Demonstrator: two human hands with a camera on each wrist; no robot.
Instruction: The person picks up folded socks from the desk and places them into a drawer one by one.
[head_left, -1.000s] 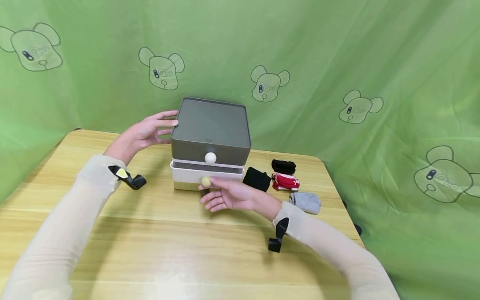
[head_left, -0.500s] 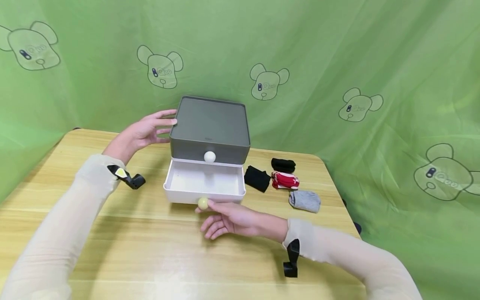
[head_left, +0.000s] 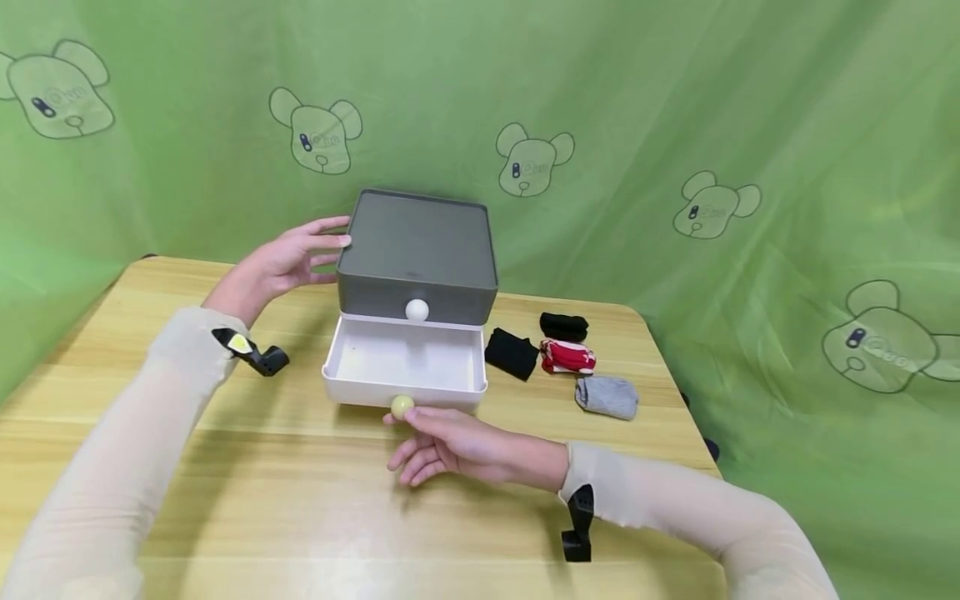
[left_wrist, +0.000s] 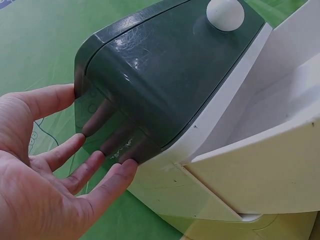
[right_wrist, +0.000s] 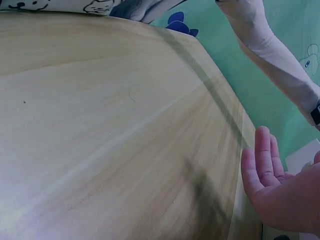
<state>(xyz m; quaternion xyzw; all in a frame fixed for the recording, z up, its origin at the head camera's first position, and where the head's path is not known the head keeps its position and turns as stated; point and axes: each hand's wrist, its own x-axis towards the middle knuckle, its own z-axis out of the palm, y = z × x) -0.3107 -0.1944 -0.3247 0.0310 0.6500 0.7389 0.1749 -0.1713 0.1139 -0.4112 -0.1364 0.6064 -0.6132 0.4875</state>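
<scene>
A small drawer box with a dark grey top (head_left: 420,242) stands at the back middle of the table. Its white lower drawer (head_left: 408,393) is pulled out, and its inside shows bare. My right hand (head_left: 468,450) pinches the drawer's pale yellow knob (head_left: 402,407) between thumb and index finger, the other fingers loosely bent below. In the right wrist view the knob is mostly hidden by the hand (right_wrist: 287,195). My left hand (left_wrist: 45,165) touches the dark side of the box with fingertips and thumb, fingers nearly straight. A white knob (head_left: 417,310) sits on the upper dark drawer.
Right of the box lie folded cloth pieces: a black square one (head_left: 512,354), a black roll (head_left: 564,327), a red-and-white one (head_left: 568,357) and a grey one (head_left: 607,397). A green curtain (head_left: 600,100) hangs behind the wooden table (head_left: 315,500).
The lower drawer, nearly shut a second ago, has come out toward me with my right hand on its knob. In the last half second it has hardly moved. My left hand stays at the box.
</scene>
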